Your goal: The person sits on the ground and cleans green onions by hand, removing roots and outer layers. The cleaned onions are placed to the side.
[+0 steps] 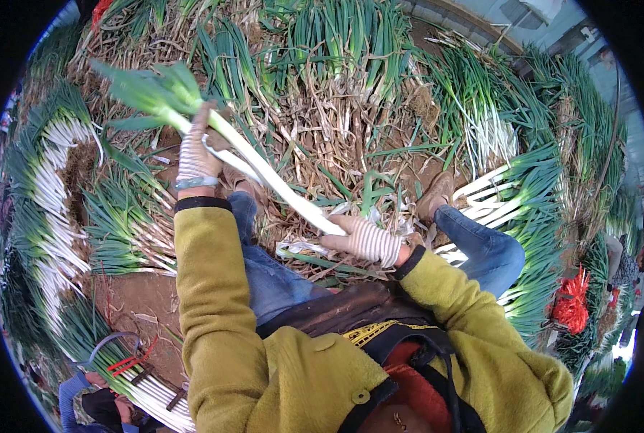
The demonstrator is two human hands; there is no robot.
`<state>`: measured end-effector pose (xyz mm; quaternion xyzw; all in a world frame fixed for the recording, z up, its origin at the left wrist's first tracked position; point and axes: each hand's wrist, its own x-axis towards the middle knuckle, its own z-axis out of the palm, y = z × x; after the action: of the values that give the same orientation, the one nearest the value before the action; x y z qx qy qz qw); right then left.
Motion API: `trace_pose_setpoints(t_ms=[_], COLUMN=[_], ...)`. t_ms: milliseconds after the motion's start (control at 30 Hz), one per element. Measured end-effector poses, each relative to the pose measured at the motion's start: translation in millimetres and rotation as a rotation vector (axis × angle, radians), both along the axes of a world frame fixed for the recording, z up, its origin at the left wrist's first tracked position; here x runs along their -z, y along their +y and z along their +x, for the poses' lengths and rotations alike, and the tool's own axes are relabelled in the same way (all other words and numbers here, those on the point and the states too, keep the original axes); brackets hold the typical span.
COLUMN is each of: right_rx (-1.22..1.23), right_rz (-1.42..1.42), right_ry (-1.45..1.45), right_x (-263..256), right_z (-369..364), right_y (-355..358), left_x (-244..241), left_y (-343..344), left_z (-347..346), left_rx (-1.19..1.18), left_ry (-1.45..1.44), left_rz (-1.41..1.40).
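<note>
Two green onion stalks (265, 166) slant across the middle of the head view, white and smooth below, with green leaves at the upper left. My left hand (198, 149), in a striped glove, is closed around them near the leaves. My right hand (362, 238), also gloved, grips the white lower end of the longer stalk. The second stalk's lower end shows just beside the longer one. Beneath them lie dry, peeled leaves and scraps (311, 260) between my feet.
Unpeeled green onions (343, 108) with dry outer leaves lie ahead. Cleaned white stalks are laid in rows on the left (56, 200) and right (495, 200). Red plastic twine (572, 303) lies at the right. Another person's arm (68, 403) shows at the lower left, near a banded bundle (148, 392).
</note>
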<state>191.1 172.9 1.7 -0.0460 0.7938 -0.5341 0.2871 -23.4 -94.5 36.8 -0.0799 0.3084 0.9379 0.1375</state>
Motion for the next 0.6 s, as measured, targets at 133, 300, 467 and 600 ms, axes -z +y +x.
trace_pose_setpoints(t_ms=[133,300,467,600], right_rx=[-0.005,0.297,0.518,-0.068], right_rz=[-0.452,-0.557,-0.465,0.116], right_ry=[-0.227,-0.5,-0.462,-0.013], right_x=[-29.0,-14.8,-23.0,54.5], right_z=[6.2,44.4,102.7,113.0], right_y=[-21.8,31.9,98.5,129.8], left_x=[-2.7,22.7,31.3,36.0], left_y=[12.2,-20.0,-101.1,-108.1], left_z=[4.2,-24.9,-37.4,-27.2], left_rx=[0.025,-0.132,-0.317,-0.207], left_ry=[-0.042,-0.105,-0.193,-0.206], left_rz=[-0.193,-0.301,-0.377,-0.372])
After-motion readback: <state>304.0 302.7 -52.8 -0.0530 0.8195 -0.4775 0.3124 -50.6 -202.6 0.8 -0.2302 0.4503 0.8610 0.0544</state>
